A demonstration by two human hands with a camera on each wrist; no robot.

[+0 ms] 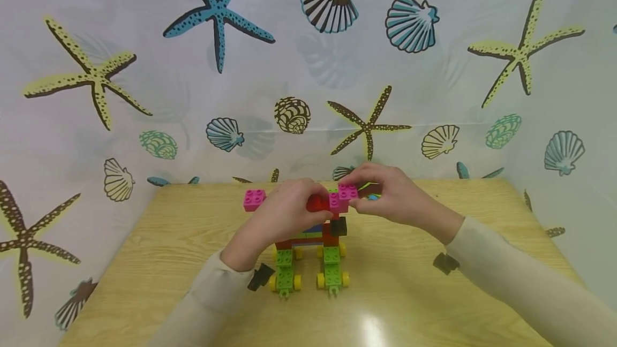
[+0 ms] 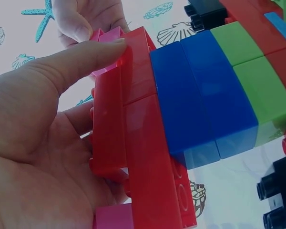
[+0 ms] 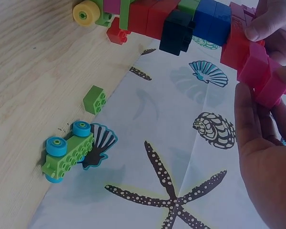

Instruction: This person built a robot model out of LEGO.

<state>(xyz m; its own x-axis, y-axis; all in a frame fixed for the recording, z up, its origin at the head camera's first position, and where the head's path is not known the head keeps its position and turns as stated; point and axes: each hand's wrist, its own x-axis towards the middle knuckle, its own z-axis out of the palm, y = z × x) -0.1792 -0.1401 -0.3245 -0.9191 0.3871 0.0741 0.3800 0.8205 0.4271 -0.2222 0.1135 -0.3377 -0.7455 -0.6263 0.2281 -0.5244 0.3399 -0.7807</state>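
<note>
A tall toy-brick structure stands on green wheeled bases (image 1: 284, 269) with yellow wheels. It has red, blue (image 2: 200, 95) and green bricks, with black bricks (image 3: 176, 32) jutting from its side. My left hand (image 1: 289, 210) grips the red bricks (image 2: 143, 143) along the top, its thumb lying across them in the left wrist view. At the right end of that row, my right hand (image 1: 388, 191) pinches a pink brick (image 1: 348, 192) against another pink brick (image 3: 253, 64). One more pink brick (image 1: 254, 200) sticks out at the left end, beyond my left hand.
Behind the structure, near the table's (image 1: 193, 240) far edge, lie a green wheeled base (image 3: 69, 155) with blue wheels, a green brick (image 3: 94, 99) and a red brick (image 3: 116, 32). A white cloth (image 1: 270, 68) printed with shells and starfish hangs at the back and sides.
</note>
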